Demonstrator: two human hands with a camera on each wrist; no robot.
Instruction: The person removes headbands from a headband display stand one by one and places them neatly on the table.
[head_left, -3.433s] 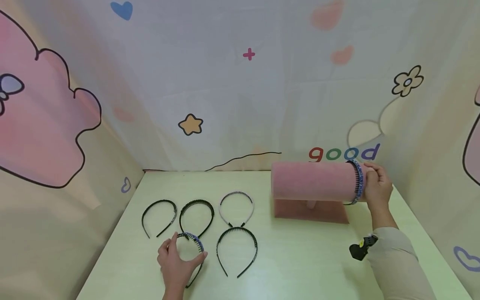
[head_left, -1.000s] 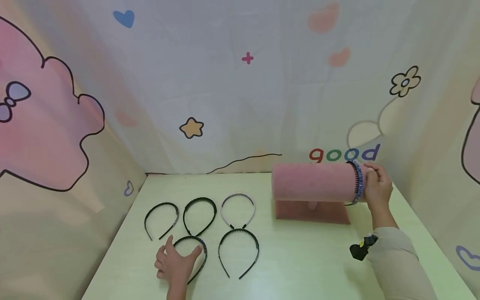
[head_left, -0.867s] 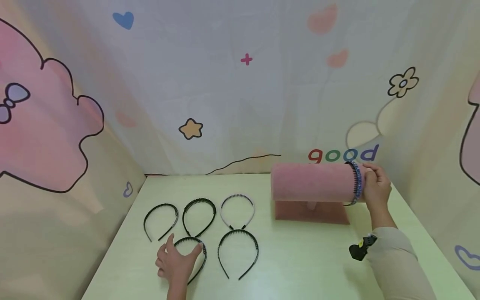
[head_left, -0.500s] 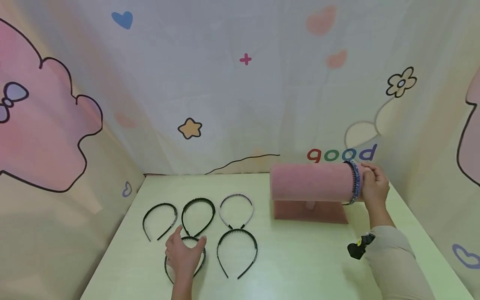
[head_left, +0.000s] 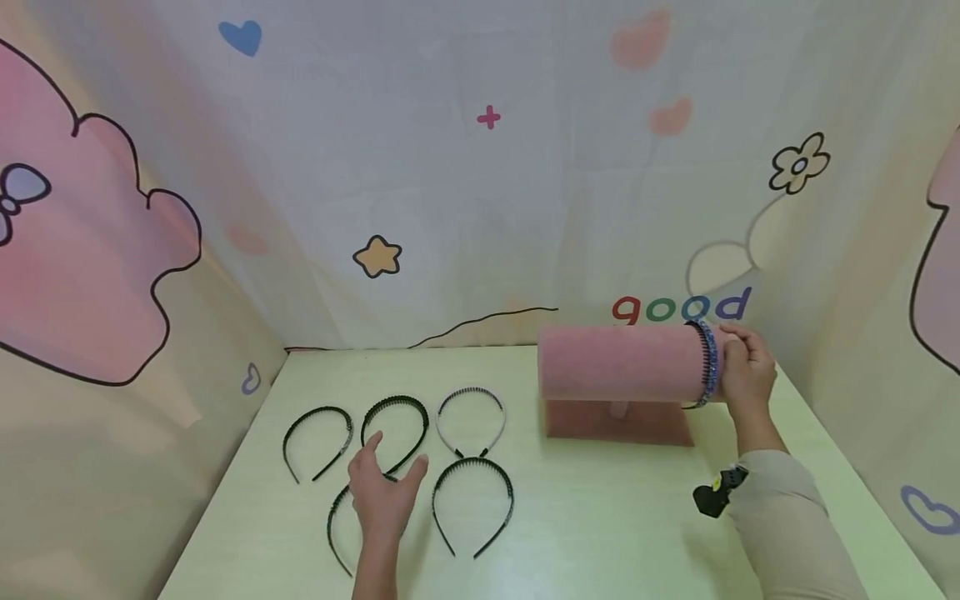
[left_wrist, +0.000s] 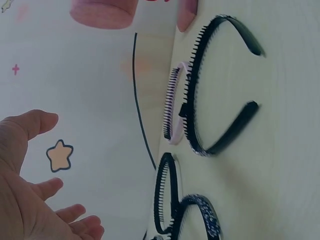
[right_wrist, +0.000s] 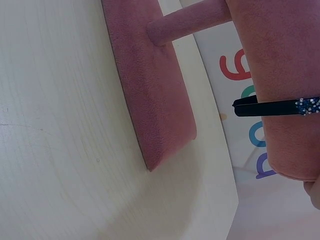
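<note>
My left hand (head_left: 384,493) is spread and holds nothing. It hovers over a dark headband (head_left: 329,525), which it partly hides; in the left wrist view that band (left_wrist: 208,216) has a speckled glittery surface. Just beyond my fingertips lies a black toothed headband (head_left: 396,402). At the right, my right hand (head_left: 752,375) grips the end of a pink padded roll (head_left: 618,364) on a stand. A blue glittery headband (head_left: 709,367) sits around the roll near that hand, its dark end (right_wrist: 250,108) visible in the right wrist view.
A thin black headband (head_left: 289,432) lies at the far left of the table (head_left: 592,517). Right of my left hand are a pale lilac headband (head_left: 471,390) and a dark toothed one (head_left: 474,462), nearly end to end. The roll's flat pink base (head_left: 577,421) stands at the back right.
My left hand earlier held the speckled headband tilted up. It has let that band go flat on the table and moved forward and right. My right hand still grips the roll.
</note>
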